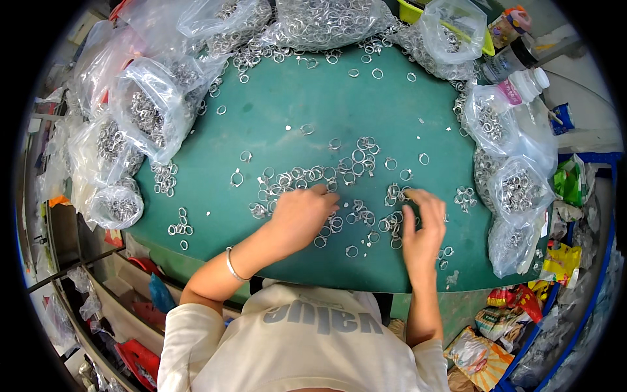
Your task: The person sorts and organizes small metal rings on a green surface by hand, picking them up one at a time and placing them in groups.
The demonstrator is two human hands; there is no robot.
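A loose heap of silver metal rings (299,174) spreads over the middle of a green table (274,98). My left hand (302,214), with a bangle (231,262) on its wrist, reaches into the heap. Its fingers are bent together among the rings, and the tips are partly hidden, so what they grip does not show. To the right, my right hand (426,225) curves beside a small cluster of rings (394,223). Its thumb and forefinger stand apart, with rings close to the fingertips and nothing visibly held.
Clear plastic bags full of rings line the table's left (147,117), back (326,23) and right (519,189) sides. Small ring groups (181,223) lie apart at the left. Bottles (522,85) stand at the right rear. Coloured packets (562,261) fill a blue-framed rack at the right.
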